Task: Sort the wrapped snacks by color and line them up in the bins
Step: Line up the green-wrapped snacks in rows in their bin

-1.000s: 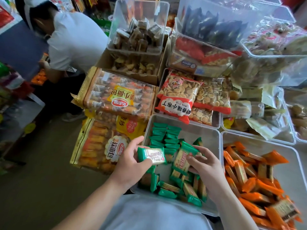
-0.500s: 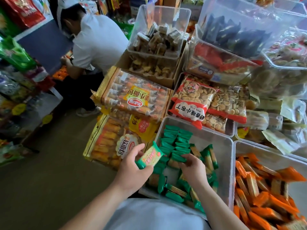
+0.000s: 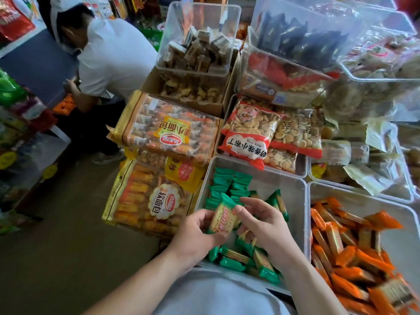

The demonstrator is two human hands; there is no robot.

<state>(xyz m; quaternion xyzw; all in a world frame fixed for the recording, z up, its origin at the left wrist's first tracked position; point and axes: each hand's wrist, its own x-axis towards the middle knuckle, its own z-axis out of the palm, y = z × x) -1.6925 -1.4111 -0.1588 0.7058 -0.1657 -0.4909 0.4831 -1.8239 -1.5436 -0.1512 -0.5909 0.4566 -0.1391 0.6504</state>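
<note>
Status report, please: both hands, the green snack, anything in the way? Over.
Left hand holds one green snack above the clear bin. Right hand at its edge, grip unclear. Loose green snacks below; lined row at far end.

Left hand (image 3: 193, 239) and right hand (image 3: 266, 228) pinch green packet (image 3: 221, 215) between them, above clear bin (image 3: 284, 178). Lined-up green snacks (image 3: 229, 180) sit at bin's far left corner (two neat columns). Loose green snacks (image 3: 247, 258) heaped at near end. Orange snacks (image 3: 347, 258) fill neighbouring bin (image 3: 363, 196) on right. Bread bags (image 3: 163, 130) lie left.
</note>
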